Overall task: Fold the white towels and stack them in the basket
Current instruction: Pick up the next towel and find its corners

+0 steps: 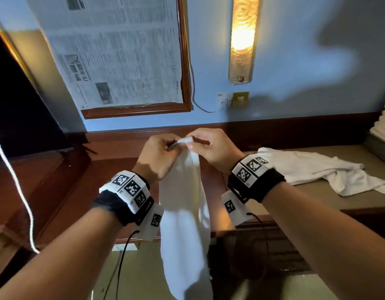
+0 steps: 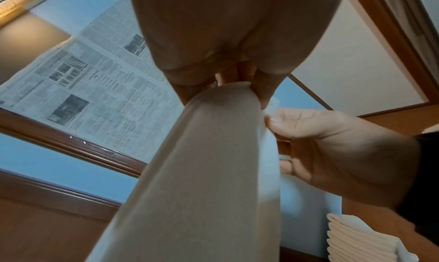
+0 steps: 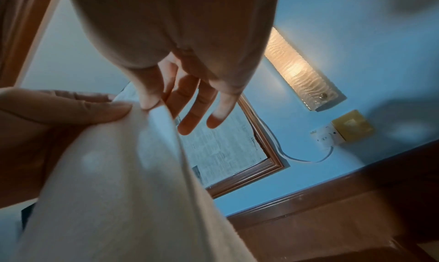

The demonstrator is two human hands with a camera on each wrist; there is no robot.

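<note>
Towel held up by its top edge

Your left hand (image 1: 159, 156) and right hand (image 1: 211, 146) both pinch the hanging towel (image 1: 185, 224) at its top, above the desk (image 1: 330, 204). The newspaper (image 1: 122, 50) print behind is too blurred to read.

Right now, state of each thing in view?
held towel: hanging lengthwise, top edge pinched by both hands
left hand: pinching the top edge
right hand: pinching the top edge
second towel: crumpled, unfolded on the surface
folded towels: stacked
wall lamp: lit
</note>
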